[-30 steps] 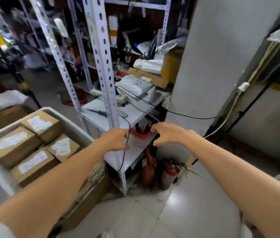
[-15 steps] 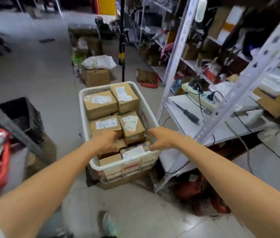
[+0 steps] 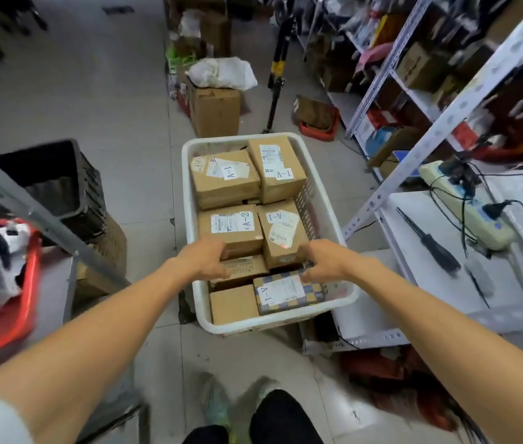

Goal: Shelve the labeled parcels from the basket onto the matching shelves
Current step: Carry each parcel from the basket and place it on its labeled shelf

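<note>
The left hand [image 3: 205, 259] reaches into the basket [image 3: 324, 219] with its fingers curled down over the near edge of the A-2 box [image 3: 229, 230], thumb low against a lower box [image 3: 241, 272]; whether the fingers actually grip cannot be told. The right hand [image 3: 324, 259] comes in from the other side, fingers bent and close together, their tips at the near right corner of the A-1 box [image 3: 282, 233] and just above the checkered parcel [image 3: 289, 293]. What they pinch, if anything, is hidden by the hand itself.

The checkered parcel lies in the basket's near right corner, its white label reading A-1. Beside it on the left sits a plain box [image 3: 233, 304]. Behind the hands, the A-2 box and the A-1 box lie side by side, and two more boxes marked A-1 fill the far end: a wide one [image 3: 225, 179] on the left and a narrower one [image 3: 274, 168] on the right.

The white basket stands on the tiled floor [image 3: 109, 91]. To its right is a white shelf [image 3: 413, 267] with a power strip [image 3: 465, 203] and a black-handled tool [image 3: 426, 241] on it. To the left are a black crate [image 3: 55, 177] and a red bin [image 3: 7, 302]. Beyond the basket stands a tall carton [image 3: 215, 112] with a white bag on top.
</note>
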